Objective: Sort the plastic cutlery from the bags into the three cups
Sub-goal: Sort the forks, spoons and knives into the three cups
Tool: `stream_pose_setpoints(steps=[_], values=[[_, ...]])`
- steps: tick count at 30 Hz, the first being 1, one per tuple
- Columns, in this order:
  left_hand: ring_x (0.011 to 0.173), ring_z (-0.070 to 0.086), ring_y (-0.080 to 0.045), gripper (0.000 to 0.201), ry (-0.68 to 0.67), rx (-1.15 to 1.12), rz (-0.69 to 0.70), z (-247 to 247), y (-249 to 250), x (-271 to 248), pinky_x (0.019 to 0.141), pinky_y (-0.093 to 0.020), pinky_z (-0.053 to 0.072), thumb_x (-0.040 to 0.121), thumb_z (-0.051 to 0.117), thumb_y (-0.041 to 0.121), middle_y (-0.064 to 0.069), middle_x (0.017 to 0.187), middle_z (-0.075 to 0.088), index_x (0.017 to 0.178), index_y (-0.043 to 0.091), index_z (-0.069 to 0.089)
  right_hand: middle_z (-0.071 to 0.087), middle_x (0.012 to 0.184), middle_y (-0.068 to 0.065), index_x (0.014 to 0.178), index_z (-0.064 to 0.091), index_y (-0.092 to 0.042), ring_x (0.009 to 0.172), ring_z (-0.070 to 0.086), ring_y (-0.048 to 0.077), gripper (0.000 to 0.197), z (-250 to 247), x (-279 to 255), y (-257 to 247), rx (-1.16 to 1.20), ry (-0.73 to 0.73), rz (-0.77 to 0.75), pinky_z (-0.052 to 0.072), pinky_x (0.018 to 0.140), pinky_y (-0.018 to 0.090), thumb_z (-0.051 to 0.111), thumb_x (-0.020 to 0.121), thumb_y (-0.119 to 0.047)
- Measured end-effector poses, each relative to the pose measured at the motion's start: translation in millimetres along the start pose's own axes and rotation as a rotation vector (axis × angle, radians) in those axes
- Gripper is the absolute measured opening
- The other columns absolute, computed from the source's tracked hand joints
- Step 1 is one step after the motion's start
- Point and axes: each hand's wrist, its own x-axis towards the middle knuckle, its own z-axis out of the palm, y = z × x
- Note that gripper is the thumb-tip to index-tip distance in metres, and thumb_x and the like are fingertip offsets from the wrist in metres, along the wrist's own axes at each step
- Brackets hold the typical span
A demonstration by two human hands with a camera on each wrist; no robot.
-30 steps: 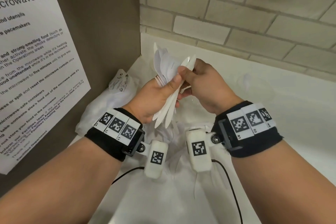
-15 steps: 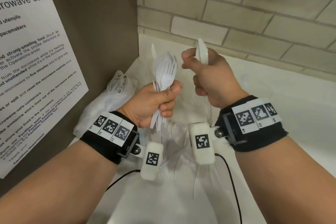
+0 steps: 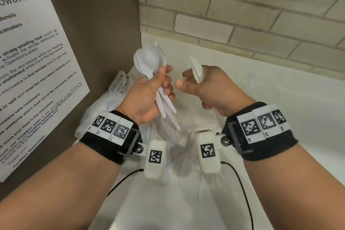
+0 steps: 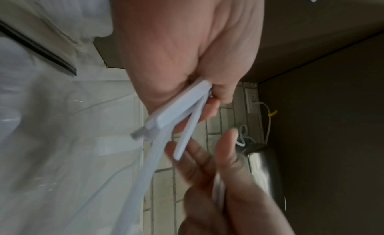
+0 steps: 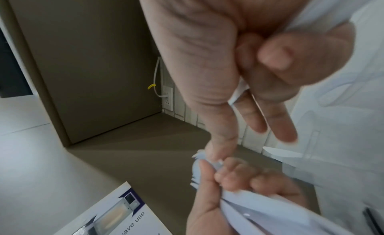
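Observation:
My left hand grips a bundle of white plastic cutlery upright over the counter, spoon bowls on top and handles sticking out below the fist. My right hand, a short gap to the right, holds a single white spoon with its bowl up. The left wrist view shows the handle ends fanning out of my left hand. In the right wrist view my right hand's fingers curl round a thin white handle. The cups cannot be made out clearly.
A crumpled plastic bag lies at the left against the brown side panel with a microwave notice. Loose white cutlery lies on the white counter under my wrists. A brick wall closes off the back.
My right hand drew one spoon out of the bundle and moved right, away from my left hand. The left hand turned the bundle, so spoon bowls now face me instead of fork tines.

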Motion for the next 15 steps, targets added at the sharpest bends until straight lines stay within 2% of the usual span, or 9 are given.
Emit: stream_pose_setpoints(steps=[2,5,7,9,11,13,15], values=[[0.056,0.045,-0.009,0.018,0.044,-0.035,0.085,-0.6,5.3,2.6,0.063,-0.027,0.041,0.097,0.047,0.029,0.004,0.063,0.044,0.101,0.015,0.058,0.073,0.094,0.013,0.1,0.066,-0.011,0.036,0.037,0.006,0.037,0.6,-2.6,9.7,-0.049,-0.123,0.102,0.033,0.038,0.022,0.081,0.075,-0.033],[0.058,0.046,-0.01,0.017,0.069,-0.057,0.159,0.7,8.7,3.9,0.064,-0.027,0.043,0.097,0.048,0.028,0.004,0.064,0.045,0.101,0.017,0.059,0.075,0.085,0.014,0.101,0.065,-0.008,0.04,0.034,0.011,0.024,7.6,-12.2,20.9,-0.106,-0.375,0.196,0.03,0.038,0.02,0.076,0.081,-0.016],[0.06,0.048,-0.01,0.015,0.062,-0.066,0.172,2.4,7.7,3.1,0.066,-0.027,0.045,0.097,0.048,0.027,0.004,0.065,0.047,0.103,0.018,0.059,0.074,0.077,0.012,0.095,0.064,-0.005,0.038,0.037,0.01,0.012,13.2,-14.9,23.5,-0.042,-0.374,0.177,0.029,0.038,0.02,0.07,0.085,-0.007],[0.061,0.05,-0.01,0.014,0.06,-0.064,0.159,4.0,4.4,2.2,0.067,-0.028,0.047,0.097,0.049,0.027,0.004,0.066,0.048,0.103,0.019,0.058,0.073,0.075,0.012,0.091,0.057,-0.008,0.038,0.04,0.014,0.012,18.3,-13.5,24.8,0.061,-0.31,0.151,0.028,0.038,0.021,0.068,0.087,-0.006],[0.059,0.049,-0.01,0.014,0.071,-0.057,0.138,5.9,0.6,0.9,0.064,-0.029,0.048,0.097,0.049,0.027,0.004,0.066,0.048,0.101,0.018,0.059,0.074,0.074,0.008,0.093,0.051,-0.011,0.051,0.041,0.025,0.018,23.5,-10.3,26.2,0.159,-0.292,0.115,0.028,0.038,0.021,0.069,0.087,-0.009],[0.056,0.046,-0.011,0.015,0.083,-0.049,0.139,5.5,-1.4,0.7,0.061,-0.029,0.046,0.097,0.05,0.027,0.003,0.065,0.046,0.1,0.016,0.059,0.072,0.068,0.003,0.096,0.051,-0.011,0.066,0.05,0.034,0.023,26.4,-7.3,28.3,0.192,-0.281,0.09,0.028,0.038,0.02,0.071,0.085,-0.012],[0.056,0.046,-0.01,0.015,0.092,-0.044,0.147,3.4,-0.9,1.4,0.059,-0.028,0.045,0.095,0.052,0.028,0.003,0.066,0.046,0.1,0.015,0.059,0.072,0.068,0.004,0.09,0.051,-0.012,0.073,0.051,0.037,0.022,25.9,-5.3,30.4,0.207,-0.265,0.087,0.029,0.039,0.021,0.072,0.084,-0.013]])
